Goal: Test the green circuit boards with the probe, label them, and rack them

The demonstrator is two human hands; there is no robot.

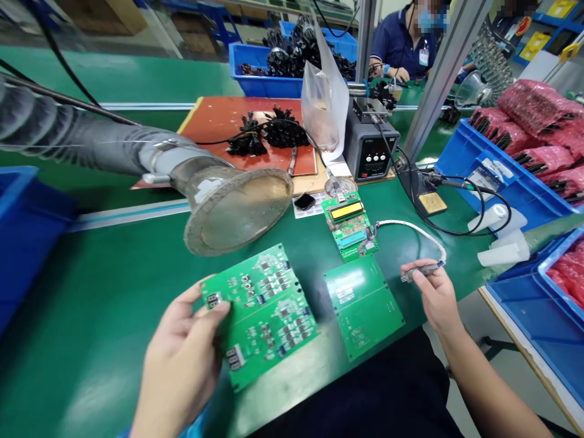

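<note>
My left hand point(185, 347) grips a green circuit board point(269, 322) by its left edge, thumb on top, and holds it tilted above the bench. Its upper face carries small chips and two digit displays. In my right hand point(438, 298), a grey pin connector point(422, 271) is pinched between thumb and fingers, metal pins pointing left. A white sleeved cable point(413, 225) runs from it to a small green board with a yellow screen point(349, 226). Between my hands a second green circuit board point(365, 310) lies flat on the bench, apart from both hands.
A fume extraction hood point(241, 210) reaches in from the left. Behind stand a soldering station point(371, 146) and an iron holder point(429, 198). Blue bins point(515, 176) line the right side, one holding pink-wrapped packs. Black cable bundles point(274, 131) lie farther back. A co-worker point(404, 45) sits opposite.
</note>
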